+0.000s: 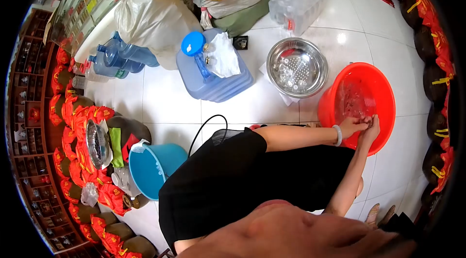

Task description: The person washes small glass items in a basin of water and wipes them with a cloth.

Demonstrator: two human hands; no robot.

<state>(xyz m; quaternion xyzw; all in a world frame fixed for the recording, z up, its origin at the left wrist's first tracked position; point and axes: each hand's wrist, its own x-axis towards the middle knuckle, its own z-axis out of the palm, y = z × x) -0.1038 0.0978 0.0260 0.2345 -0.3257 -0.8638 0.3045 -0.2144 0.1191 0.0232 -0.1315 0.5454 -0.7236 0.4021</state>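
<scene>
Both my hands are over the near side of a red bucket (383, 81) holding water and small pieces I cannot make out. My left hand (350, 126), with a pale bracelet on its wrist, has its fingers closed together. Pressed close beside it, my right hand (371, 131) is also closed. Whatever lies between the fingers is too small to name. Just left of the bucket stands a steel basin (316, 56) with a perforated bottom, with several small clear pieces in it.
A blue water container (213, 90) with a blue-lidded jug stands further left. Near my clothing is a teal bucket (165, 156). Shrink-wrapped bottles (298, 3), a tied white sack (155, 20) and large water bottles (116, 56) stand behind. Dark jars (429, 83) with red cloths line the right.
</scene>
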